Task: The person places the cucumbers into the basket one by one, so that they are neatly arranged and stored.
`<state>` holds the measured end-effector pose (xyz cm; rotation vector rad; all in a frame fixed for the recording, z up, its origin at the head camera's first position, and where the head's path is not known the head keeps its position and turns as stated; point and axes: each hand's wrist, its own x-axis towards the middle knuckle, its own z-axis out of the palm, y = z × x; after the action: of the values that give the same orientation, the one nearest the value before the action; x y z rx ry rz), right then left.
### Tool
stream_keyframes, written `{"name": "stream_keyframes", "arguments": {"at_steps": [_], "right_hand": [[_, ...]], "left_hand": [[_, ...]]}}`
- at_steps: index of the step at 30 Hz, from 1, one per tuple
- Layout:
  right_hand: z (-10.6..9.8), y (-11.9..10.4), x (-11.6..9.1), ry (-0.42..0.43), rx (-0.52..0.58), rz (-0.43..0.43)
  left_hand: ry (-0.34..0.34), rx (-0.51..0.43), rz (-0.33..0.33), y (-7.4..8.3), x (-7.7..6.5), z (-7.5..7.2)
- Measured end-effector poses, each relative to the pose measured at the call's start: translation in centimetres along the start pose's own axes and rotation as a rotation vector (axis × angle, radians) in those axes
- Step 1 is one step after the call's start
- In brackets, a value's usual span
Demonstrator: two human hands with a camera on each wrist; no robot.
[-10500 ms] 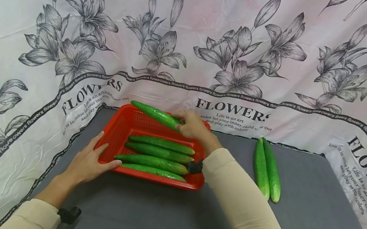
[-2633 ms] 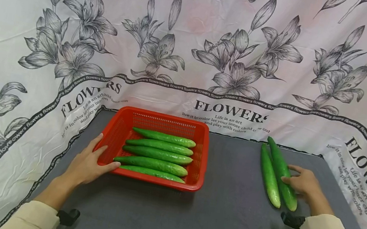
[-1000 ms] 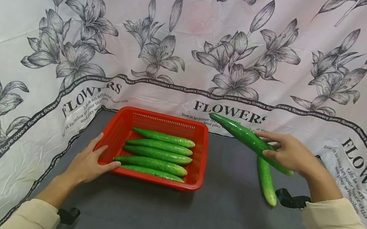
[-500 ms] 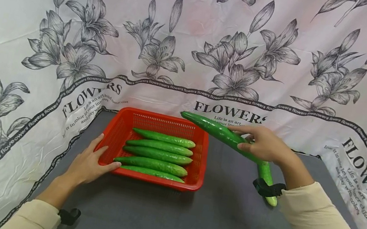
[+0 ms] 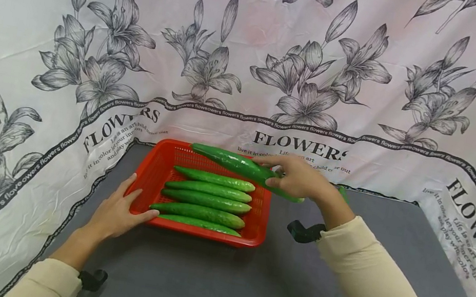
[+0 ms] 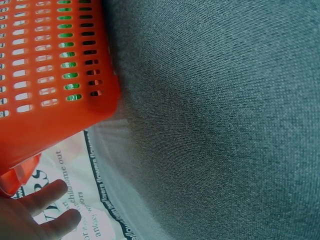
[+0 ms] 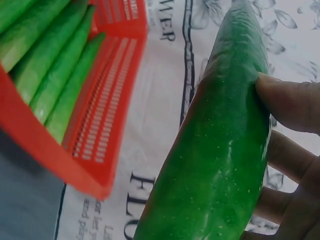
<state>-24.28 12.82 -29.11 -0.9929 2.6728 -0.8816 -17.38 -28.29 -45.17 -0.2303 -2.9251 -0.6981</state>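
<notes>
My right hand (image 5: 294, 175) grips a long green cucumber (image 5: 231, 161) near its paler end and holds it over the back right part of the red basket (image 5: 205, 235). In the right wrist view the thumb lies along one side of the cucumber (image 7: 215, 150), with the other fingers on the far side. Several cucumbers (image 5: 206, 200) lie side by side inside the basket. My left hand (image 5: 116, 209) rests at the basket's front left corner with fingers spread. Behind my right forearm, only the tip of one more cucumber (image 5: 343, 194) shows on the table.
The grey cloth-covered table (image 5: 207, 284) extends in front and to the right. A white curtain with flower prints (image 5: 248, 82) encloses the back and both sides, close behind the basket. Dark wrist mounts (image 5: 305, 232) sit at both cuffs.
My right hand has picked up one of the two cucumbers at the right and carried it left over the basket. Earlier it brought another, now lying inside. My left hand stays put.
</notes>
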Motion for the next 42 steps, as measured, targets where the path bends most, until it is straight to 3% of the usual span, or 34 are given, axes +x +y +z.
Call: {"name": "stream_keyframes", "arguments": {"at_steps": [14, 28, 42], "right_hand": [[3.8, -0.7, 4.3, -0.119, 0.013, -0.055], [7.9, 0.4, 8.2, -0.228, 0.112, 0.004], [10.7, 1.1, 10.6, -0.347, 0.038, 0.112]], "left_hand": [[0.012, 0.0, 0.002, 0.0, -0.1, 0.1], [0.007, 0.004, -0.004, -0.2, 0.1, 0.2], [0.017, -0.005, -0.008, -0.2, 0.2, 0.2]]}}
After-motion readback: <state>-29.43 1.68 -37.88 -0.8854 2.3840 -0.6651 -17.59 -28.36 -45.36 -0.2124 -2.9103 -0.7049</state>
